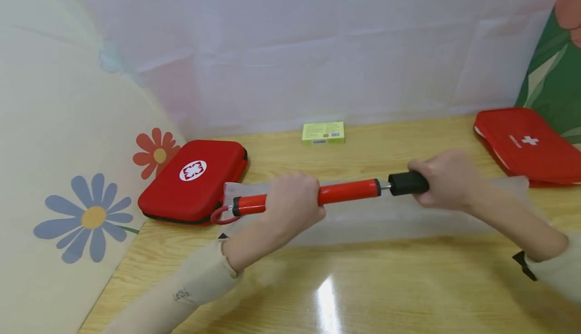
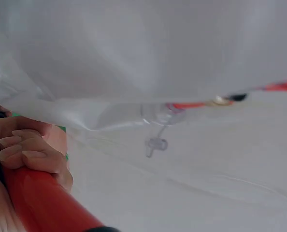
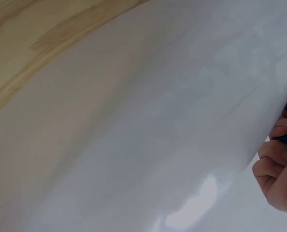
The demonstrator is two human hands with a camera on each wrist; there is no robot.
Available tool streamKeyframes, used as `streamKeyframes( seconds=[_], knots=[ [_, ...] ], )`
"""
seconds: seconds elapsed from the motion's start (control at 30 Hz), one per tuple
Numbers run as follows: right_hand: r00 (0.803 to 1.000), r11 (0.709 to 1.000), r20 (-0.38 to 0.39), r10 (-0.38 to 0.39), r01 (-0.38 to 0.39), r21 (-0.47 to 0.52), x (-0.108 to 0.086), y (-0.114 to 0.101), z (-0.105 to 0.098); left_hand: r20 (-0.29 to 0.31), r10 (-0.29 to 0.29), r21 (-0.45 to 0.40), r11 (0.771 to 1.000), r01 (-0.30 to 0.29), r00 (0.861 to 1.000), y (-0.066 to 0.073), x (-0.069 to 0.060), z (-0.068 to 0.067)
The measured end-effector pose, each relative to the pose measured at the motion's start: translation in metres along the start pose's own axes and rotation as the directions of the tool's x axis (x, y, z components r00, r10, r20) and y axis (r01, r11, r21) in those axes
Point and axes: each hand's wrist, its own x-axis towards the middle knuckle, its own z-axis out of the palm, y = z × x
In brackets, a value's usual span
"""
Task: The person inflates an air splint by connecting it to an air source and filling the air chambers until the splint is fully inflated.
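A red hand pump (image 1: 348,191) is held level above the table, its thin metal rod showing between barrel and handle. My left hand (image 1: 292,200) grips the red barrel; curled fingers (image 2: 37,157) show round it in the left wrist view. My right hand (image 1: 447,177) holds the black handle (image 1: 404,183) at the other end. A short red hose (image 1: 218,216) loops from the barrel's left end. Behind and below the pump lies a long translucent plastic sheet or sleeve (image 1: 363,225). In the left wrist view a small clear valve plug (image 2: 157,144) hangs by it.
On the left sits a red hard case (image 1: 186,180) with a white emblem. A red first aid pouch (image 1: 533,147) is at the right, and a small yellow-green box (image 1: 323,132) stands by the back cloth (image 1: 290,46). All are on the wood-grain table (image 1: 386,278).
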Motion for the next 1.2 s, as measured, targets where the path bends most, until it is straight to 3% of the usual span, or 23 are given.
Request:
streamKeyframes(
  seconds=[0.23, 0.37, 0.57, 0.73, 0.97, 1.2],
  knots=[
    [0.997, 1.000, 0.071, 0.007, -0.009, 0.024, 0.010, -0.021, 0.000, 0.008, 0.047, -0.037, 0.998, -0.046, 0.999, 0.013, 0.001, 0.004],
    [0.997, 0.999, 0.071, -0.014, 0.010, 0.050, 0.010, -0.022, 0.000, 0.010, 0.069, -0.051, 0.996, -0.068, 0.998, 0.010, 0.000, 0.005],
    [1.000, 0.997, 0.002, 0.006, -0.006, 0.077, -0.017, 0.019, -0.005, 0.028, 0.029, -0.013, 1.000, -0.028, 0.999, -0.014, -0.001, 0.003],
    [1.000, 1.000, 0.015, 0.026, -0.026, 0.006, -0.041, 0.051, -0.015, -0.003, 0.016, 0.049, 0.999, -0.016, 1.000, -0.028, -0.003, 0.004],
    [0.993, 1.000, 0.119, -0.005, 0.008, -0.026, -0.022, 0.023, -0.012, -0.007, 0.032, 0.014, 0.999, -0.032, 0.999, -0.021, -0.009, 0.008],
    [0.996, 0.997, 0.087, -0.013, 0.020, -0.072, 0.007, -0.001, -0.009, 0.040, -0.018, -0.059, 0.998, 0.020, 0.999, -0.010, -0.005, 0.001]
  ],
)
